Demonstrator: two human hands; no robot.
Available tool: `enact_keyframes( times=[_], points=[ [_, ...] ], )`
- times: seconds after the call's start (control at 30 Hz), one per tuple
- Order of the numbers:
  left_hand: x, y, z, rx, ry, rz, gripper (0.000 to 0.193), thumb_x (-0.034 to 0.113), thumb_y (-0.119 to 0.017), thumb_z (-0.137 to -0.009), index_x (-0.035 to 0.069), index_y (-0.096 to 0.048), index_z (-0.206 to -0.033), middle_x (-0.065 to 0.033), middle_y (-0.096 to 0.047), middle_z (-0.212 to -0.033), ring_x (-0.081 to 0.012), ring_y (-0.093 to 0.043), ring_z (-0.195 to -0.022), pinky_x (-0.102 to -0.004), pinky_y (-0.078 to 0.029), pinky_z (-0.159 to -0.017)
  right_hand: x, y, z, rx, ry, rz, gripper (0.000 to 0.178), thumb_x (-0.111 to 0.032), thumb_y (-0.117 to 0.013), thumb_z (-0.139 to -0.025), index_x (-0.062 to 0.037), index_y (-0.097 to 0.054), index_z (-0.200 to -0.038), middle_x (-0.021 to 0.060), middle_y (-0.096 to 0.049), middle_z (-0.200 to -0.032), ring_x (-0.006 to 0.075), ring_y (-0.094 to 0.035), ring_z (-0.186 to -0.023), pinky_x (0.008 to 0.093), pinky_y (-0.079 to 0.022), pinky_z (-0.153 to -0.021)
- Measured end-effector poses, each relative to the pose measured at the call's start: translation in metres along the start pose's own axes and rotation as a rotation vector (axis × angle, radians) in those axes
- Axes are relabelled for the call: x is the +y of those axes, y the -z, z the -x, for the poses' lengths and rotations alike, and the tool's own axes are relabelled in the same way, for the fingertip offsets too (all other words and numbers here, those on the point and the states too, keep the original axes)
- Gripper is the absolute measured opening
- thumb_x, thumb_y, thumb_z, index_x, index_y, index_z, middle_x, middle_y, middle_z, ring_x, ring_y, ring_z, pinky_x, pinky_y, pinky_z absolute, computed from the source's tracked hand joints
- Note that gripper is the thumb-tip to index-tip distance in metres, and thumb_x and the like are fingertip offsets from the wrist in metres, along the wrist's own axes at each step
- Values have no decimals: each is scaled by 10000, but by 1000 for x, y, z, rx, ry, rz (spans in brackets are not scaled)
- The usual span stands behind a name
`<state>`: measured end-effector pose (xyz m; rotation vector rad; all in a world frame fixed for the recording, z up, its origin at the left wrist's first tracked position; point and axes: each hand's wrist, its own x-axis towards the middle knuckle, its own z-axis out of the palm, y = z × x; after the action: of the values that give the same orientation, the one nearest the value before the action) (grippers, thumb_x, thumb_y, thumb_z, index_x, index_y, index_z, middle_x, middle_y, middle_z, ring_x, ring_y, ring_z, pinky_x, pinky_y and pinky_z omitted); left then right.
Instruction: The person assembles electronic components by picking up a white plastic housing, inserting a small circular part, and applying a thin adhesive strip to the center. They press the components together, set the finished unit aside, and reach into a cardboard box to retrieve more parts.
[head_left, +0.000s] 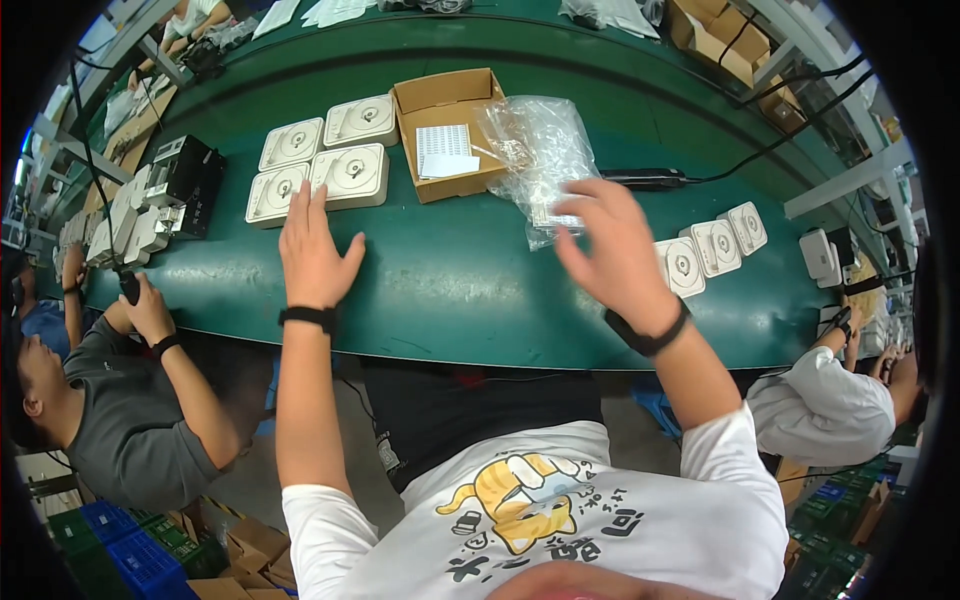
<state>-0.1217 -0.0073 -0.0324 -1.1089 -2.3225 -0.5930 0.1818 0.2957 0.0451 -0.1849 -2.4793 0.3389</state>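
Observation:
My left hand [313, 258] lies flat with fingers stretched out, its fingertips at the near edge of a group of white square casings. The nearest are the front-left casing [268, 198] and the front-right casing [350, 172]. Each has a round recess with a small dark part in its middle. Over the near end of a clear plastic bag [555, 125] hovers my right hand [622, 258], slightly blurred, thumb and fingers apart, holding nothing visible. Just right of it stands a row of similar smaller-looking white casings [714, 248].
An open cardboard box [455, 188] holds a sheet of labels [443, 142]. A black corded tool [645, 179] lies behind my right hand. Black devices [185, 185] stand at the left. Co-workers sit on both sides, one with a hand [148, 310] around a dark tool.

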Motion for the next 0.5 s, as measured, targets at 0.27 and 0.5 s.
enact_keyframes(
  times=[0.27,0.5],
  points=[
    [22,15,8,-253,68,-62,818,318,-936,-921,96,-626,-1645,-203,-629,-1594,-436,-584,-1491,-590,-439,-1285,60,-137,-181,-485,-8,290,153,-168,-838,-889,-16,-849,-879,245,-841,-980,470,-808,-997,569,-652,-902],
    [70,47,50,-173,145,144,854,326,-983,-884,85,-629,-1623,-219,-586,-1623,-440,-586,-1495,-602,-418,-1289,79,-173,-193,-775,-87,190,257,-157,-870,-824,15,-885,-1014,282,-860,-1112,465,-840,-1082,531,-694,-956]
  ],
)
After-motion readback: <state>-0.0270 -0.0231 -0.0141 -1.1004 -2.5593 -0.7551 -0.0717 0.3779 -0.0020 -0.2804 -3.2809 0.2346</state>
